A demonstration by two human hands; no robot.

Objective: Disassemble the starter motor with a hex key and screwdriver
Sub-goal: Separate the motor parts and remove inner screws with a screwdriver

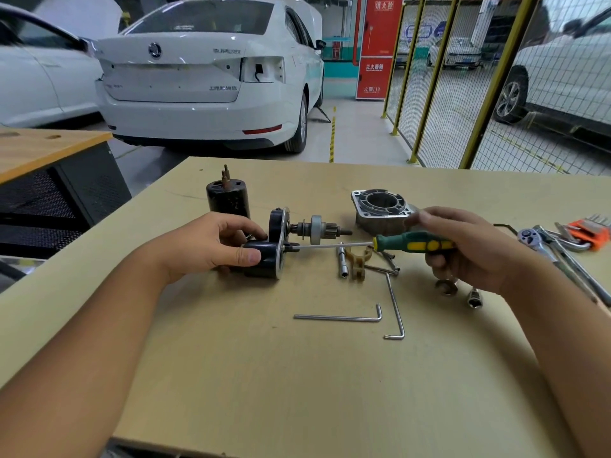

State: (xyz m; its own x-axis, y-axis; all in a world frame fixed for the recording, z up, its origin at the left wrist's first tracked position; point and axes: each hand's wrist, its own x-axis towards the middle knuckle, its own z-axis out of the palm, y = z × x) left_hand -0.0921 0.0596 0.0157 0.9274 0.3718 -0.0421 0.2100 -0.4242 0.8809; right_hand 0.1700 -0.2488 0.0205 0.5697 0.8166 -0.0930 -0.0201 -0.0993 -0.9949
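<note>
Several parts off already: the aluminium nose housing [380,209] stands well right of the motor assembly [277,242], and the black cylindrical case [228,196] stands upright just behind it
Motor assembly: lies on its side on the bench [264,375], its end plate and pinion shaft pointing right
Left hand [218,246]: its grip is wrapped around the black solenoid end of the assembly, thumb on top, steadying it
Right hand [463,249]: fingers curled around the green and yellow handle of the screwdriver [413,244]
Screwdriver tip: set against the end plate of the assembly, apparently on a screw there
Hex keys: two [340,317] lie loose on the bench in front of the assembly, unused now
Other tools: ratchet [542,242] and orange key set [591,231] far right of the assembly
Progress: roughly midway, I'd judge; the plate screws and the solenoid look still to come off
</note>
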